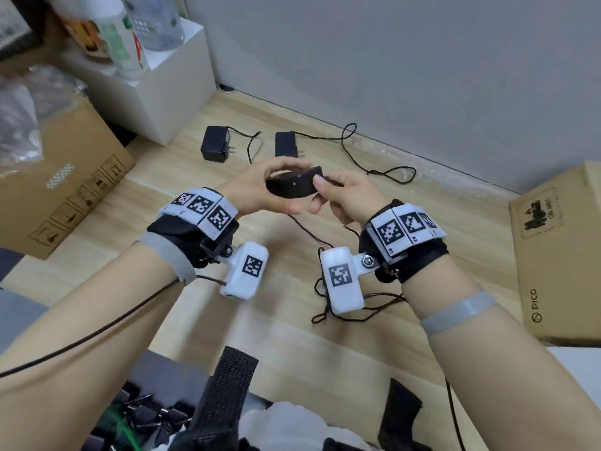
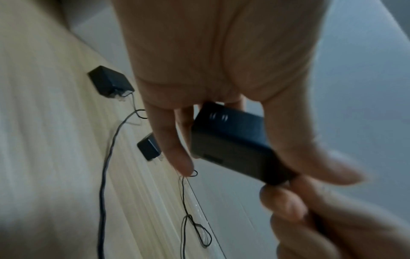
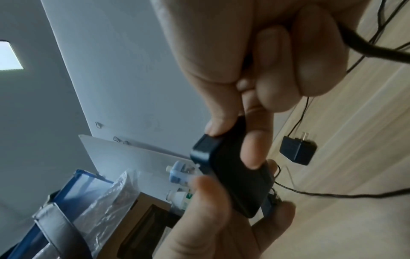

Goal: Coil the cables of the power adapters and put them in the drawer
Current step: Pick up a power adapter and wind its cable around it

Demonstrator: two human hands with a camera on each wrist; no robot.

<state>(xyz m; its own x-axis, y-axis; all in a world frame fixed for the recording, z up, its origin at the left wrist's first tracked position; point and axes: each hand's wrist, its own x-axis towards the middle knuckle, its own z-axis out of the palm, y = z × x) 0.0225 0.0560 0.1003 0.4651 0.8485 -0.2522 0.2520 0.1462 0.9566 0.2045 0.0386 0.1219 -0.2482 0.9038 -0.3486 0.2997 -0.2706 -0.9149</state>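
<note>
Your left hand (image 1: pixel 257 187) is raised over the floor (image 1: pixel 292 336), palm turned inward, thumb on top and fingers curled under the black power adapter (image 1: pixel 294 187), gripping it. Your right hand (image 1: pixel 344 195) meets it from the other side, thumb and forefinger pinching the adapter's near end, remaining fingers folded into the palm. Both hands are clamped on the same adapter, held in the air above the floor's middle. The right wrist view shows a dark cable (image 3: pixel 366 50) passing under your curled right fingers; whose cable it is, can't tell. A thin loose cable (image 1: pixel 325 297) lies tangled on the floor below your right wrist.

Two more adapters sit on the floor near the far wall edge: left adapter (image 1: pixel 215 143) and second adapter (image 1: pixel 287 144), well apart from your hands, cables uncoiled; the second's cable (image 1: pixel 374 167) trails along the wall.

Cardboard box (image 1: pixel 65 190) at the left floor edge has clear plastic wrap (image 1: pixel 19 125) on top. Another cardboard box (image 1: pixel 559 255) stands at the right edge, closed. White cabinet (image 1: pixel 169 92) in the far-left corner carries bottles (image 1: pixel 120 37).
</note>
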